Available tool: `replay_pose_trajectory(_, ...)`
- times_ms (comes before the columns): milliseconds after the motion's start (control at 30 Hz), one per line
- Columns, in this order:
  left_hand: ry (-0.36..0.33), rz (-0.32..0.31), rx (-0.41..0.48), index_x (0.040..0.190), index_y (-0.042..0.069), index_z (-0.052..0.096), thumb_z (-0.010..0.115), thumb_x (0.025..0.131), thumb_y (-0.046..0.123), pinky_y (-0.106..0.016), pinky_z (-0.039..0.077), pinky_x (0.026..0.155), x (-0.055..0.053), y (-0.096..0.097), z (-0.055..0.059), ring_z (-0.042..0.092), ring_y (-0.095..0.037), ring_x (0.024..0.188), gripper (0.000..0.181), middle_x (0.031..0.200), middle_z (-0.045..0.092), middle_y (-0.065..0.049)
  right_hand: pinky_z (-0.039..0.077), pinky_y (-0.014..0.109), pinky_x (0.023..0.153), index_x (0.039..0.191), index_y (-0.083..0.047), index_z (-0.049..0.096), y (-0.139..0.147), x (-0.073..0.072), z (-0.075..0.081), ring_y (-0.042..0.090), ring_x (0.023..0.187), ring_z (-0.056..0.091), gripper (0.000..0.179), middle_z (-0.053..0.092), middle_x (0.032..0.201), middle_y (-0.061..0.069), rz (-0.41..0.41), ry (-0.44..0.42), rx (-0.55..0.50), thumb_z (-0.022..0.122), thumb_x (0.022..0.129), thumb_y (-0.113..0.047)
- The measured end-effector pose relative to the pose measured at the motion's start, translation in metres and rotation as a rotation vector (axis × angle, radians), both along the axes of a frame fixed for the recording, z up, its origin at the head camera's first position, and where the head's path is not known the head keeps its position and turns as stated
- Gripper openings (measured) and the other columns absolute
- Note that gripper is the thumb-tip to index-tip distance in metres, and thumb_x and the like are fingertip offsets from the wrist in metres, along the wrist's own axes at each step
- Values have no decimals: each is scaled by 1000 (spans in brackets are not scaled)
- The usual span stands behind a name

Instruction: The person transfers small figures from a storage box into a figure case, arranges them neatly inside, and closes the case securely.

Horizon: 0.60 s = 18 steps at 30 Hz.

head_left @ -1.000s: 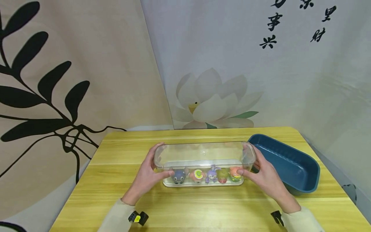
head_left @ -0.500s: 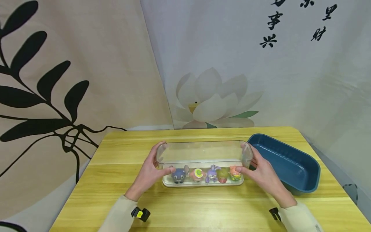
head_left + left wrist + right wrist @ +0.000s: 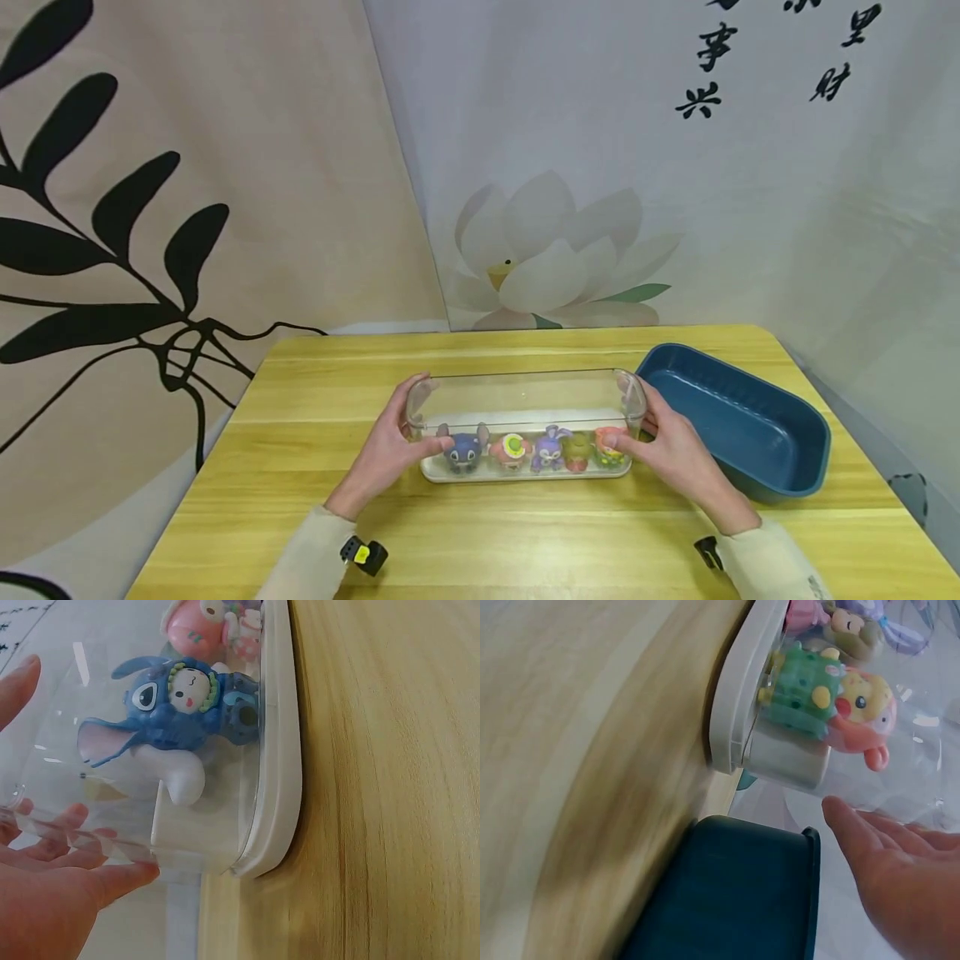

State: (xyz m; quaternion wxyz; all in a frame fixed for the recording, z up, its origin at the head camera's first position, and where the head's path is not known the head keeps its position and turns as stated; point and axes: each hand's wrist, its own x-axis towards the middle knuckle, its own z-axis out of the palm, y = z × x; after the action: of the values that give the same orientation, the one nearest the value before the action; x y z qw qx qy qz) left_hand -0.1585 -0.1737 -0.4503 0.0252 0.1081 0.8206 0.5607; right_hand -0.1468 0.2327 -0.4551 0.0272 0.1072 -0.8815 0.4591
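Note:
Between my hands is a clear plastic cover (image 3: 525, 398), placed over a low white base (image 3: 525, 478) on the table. My left hand (image 3: 384, 458) grips its left end, thumb at the front and fingers behind. The right hand (image 3: 678, 454) holds the other end in the same way. Inside stands a row of small toy figures: a big-eared blue one (image 3: 172, 709), a pink one (image 3: 510, 451), a purple rabbit-eared one (image 3: 548, 451), a brownish-green one (image 3: 577, 452) and one in pink and green (image 3: 810, 690). In both wrist views the cover's lower edge is right at the base.
A dark blue tub (image 3: 772, 425) stands on the right of the wooden table (image 3: 525, 542), close behind the right hand. Printed cloth hangs (image 3: 555, 150) behind the table. Each wrist wears a black strap (image 3: 365, 553).
The clear cover has come down over the white base and figures, with both hands following it. The right hand has shifted slightly left.

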Motion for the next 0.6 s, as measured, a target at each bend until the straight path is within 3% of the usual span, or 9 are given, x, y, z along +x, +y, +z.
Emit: replay_pose_trajectory(600,-11,5,-22,160,29,32,89,82,27,-68,31,118,0,3,-3,36,-42,148,96,158,40,-17,50,57,105,162,1,21,1,-1,-5,48,130,56,103,45,150,36,2,-11,14,83,89,-36)
